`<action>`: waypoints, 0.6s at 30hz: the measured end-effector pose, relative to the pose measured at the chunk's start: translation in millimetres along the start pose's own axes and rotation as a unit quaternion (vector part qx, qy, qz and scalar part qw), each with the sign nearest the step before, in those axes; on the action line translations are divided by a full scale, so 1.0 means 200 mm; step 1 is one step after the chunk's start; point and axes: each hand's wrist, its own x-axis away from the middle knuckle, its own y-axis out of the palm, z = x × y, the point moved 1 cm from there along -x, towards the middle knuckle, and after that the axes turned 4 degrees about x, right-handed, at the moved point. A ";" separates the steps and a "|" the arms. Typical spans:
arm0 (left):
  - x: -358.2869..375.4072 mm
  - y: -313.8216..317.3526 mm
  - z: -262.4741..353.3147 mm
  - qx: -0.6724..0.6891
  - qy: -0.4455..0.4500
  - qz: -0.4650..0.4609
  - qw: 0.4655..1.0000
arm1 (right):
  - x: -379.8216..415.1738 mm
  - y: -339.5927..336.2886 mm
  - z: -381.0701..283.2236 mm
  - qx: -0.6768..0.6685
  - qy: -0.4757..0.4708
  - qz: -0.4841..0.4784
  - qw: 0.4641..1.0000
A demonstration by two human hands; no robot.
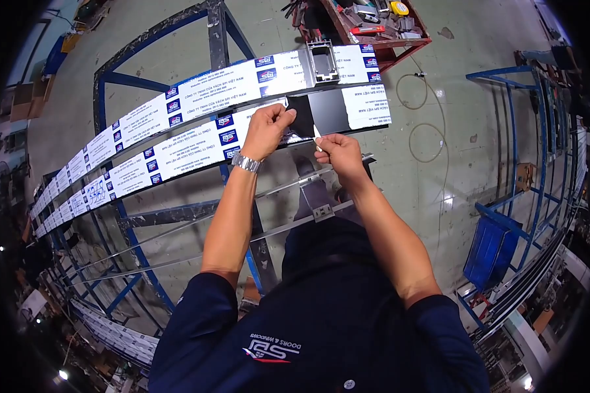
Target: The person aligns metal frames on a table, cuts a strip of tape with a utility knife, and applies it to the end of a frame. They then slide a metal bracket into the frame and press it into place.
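Two long aluminium profiles wrapped in white printed protective film (177, 147) lie across a blue steel rack (131, 82). On the nearer profile a stretch of film is stripped, baring dark metal (328, 110). My left hand (267, 130), with a metal wristwatch, pinches the peeled film edge at that bare patch. My right hand (337, 154) sits just right of it, gripping a small pale blade-like tool (318, 141) against the profile's lower edge. A metal bracket (322, 60) sits on the farther profile.
A red tool tray (380, 26) with several tools stands beyond the profiles. Thin bare metal strips (177, 229) run below my hands. A cable (426, 124) loops on the concrete floor. Blue racks with stacked profiles (524, 196) stand to the right.
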 end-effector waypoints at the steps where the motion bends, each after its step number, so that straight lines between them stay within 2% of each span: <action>1: 0.00 0.00 0.00 -0.008 0.001 -0.001 1.000 | 0.00 0.00 -0.01 0.007 0.005 0.005 1.000; 7: -0.02 -0.02 -0.03 -0.020 -0.006 -0.014 1.000 | 0.02 0.02 -0.02 -0.001 0.000 0.033 0.999; 16: -0.02 -0.07 0.00 0.044 -0.030 -0.032 0.998 | -0.01 0.05 -0.10 -0.036 -0.030 0.097 0.994; 18: -0.02 -0.08 -0.01 0.052 -0.031 -0.051 0.997 | -0.01 0.04 -0.11 -0.025 -0.029 0.081 0.996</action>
